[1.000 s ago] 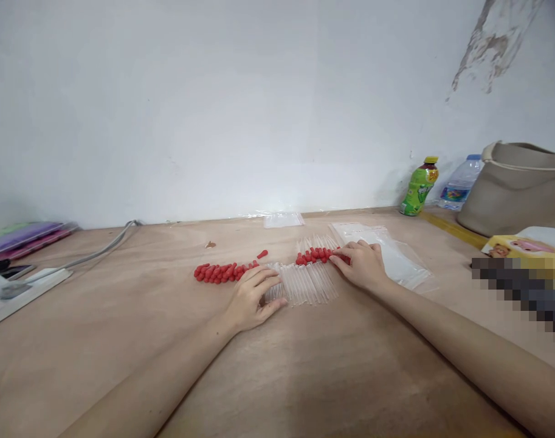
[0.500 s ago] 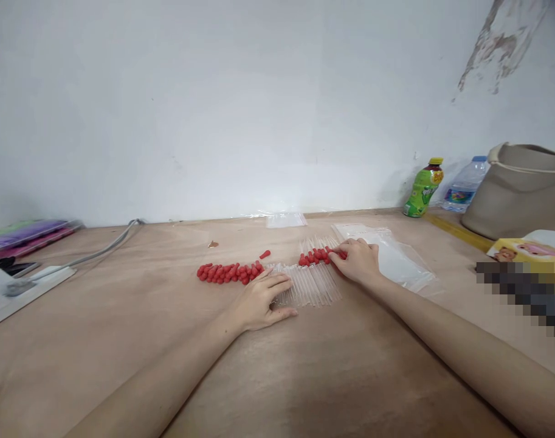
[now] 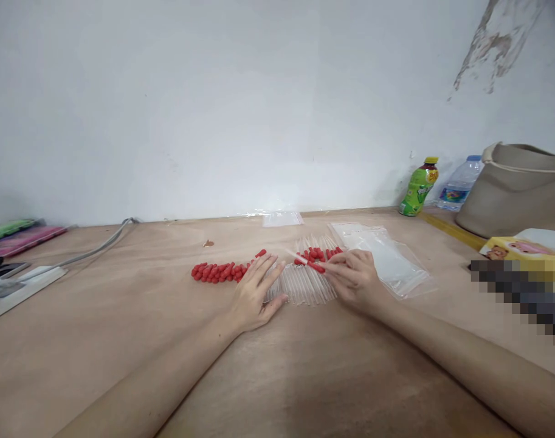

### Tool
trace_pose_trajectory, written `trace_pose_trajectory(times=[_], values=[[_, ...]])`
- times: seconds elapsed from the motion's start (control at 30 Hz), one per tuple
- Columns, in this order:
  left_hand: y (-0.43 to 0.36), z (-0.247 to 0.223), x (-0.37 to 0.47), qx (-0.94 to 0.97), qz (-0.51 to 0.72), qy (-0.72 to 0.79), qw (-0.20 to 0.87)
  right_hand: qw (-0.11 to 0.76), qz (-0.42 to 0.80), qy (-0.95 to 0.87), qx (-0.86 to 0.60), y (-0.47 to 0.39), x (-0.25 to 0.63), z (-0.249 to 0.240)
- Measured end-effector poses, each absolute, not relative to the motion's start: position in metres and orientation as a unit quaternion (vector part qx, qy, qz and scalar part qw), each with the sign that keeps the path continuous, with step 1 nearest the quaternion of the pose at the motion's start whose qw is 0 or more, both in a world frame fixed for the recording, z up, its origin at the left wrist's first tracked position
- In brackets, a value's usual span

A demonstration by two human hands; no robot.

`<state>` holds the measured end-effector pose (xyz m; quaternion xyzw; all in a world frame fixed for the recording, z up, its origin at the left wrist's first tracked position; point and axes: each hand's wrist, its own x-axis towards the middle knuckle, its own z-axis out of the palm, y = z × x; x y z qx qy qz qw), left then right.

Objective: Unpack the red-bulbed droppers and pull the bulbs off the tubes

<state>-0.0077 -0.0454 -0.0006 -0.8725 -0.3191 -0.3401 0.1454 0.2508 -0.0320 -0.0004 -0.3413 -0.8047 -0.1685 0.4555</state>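
Several clear thin tubes point(image 3: 304, 286) lie side by side on the wooden table point(image 3: 277, 371). Red-bulbed droppers point(image 3: 316, 252) lie just behind them, their clear stems pointing to the wall. Between finger and thumb my right hand point(image 3: 354, 280) pinches a dropper point(image 3: 314, 265) by its red end, the clear stem pointing up and left. My left hand point(image 3: 256, 295) rests with fingers spread at the left end of the tubes, beside a row of red bulbs point(image 3: 216, 272). A single red bulb point(image 3: 261, 252) shows just behind its fingertips.
Clear plastic bags point(image 3: 398, 264) lie right of the droppers, and a small one point(image 3: 282, 219) by the wall. At the right stand a green bottle point(image 3: 417, 188), a water bottle point(image 3: 457, 185) and a beige bag point(image 3: 514, 191). A cable point(image 3: 97, 248) and white board point(image 3: 31, 292) are left.
My right hand has lifted a red-ended dropper from the group and drawn it nearer. My left hand has shifted slightly left and its fingers have spread. The view has turned a little.
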Motion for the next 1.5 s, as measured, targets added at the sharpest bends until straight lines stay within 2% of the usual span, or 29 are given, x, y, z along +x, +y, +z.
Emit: trace_pose_trajectory(times=[0.2,0.33,0.47,0.83,1.2,1.5], values=[[-0.047,0.002,-0.007,-0.887,-0.313,-0.248,0.231,0.423,-0.207,-0.851,-0.231,-0.053,0.239,-0.002],[-0.046,-0.001,-0.007,-0.892,-0.318,-0.194,0.258,0.400,-0.197,-0.863,-0.239,-0.056,0.234,0.002],[-0.045,-0.006,-0.009,-0.888,-0.304,-0.201,0.280,0.357,-0.166,-0.878,-0.273,-0.063,0.222,0.010],[-0.047,-0.007,-0.007,-0.883,-0.282,-0.183,0.329,0.439,-0.170,-0.858,-0.207,-0.050,0.195,-0.011],[-0.048,-0.005,-0.004,-0.877,-0.309,-0.165,0.330,0.394,-0.223,-0.878,-0.154,-0.045,0.205,-0.011],[-0.050,-0.006,-0.006,-0.875,-0.323,-0.161,0.323,0.401,-0.250,-0.870,-0.137,-0.045,0.211,-0.010]])
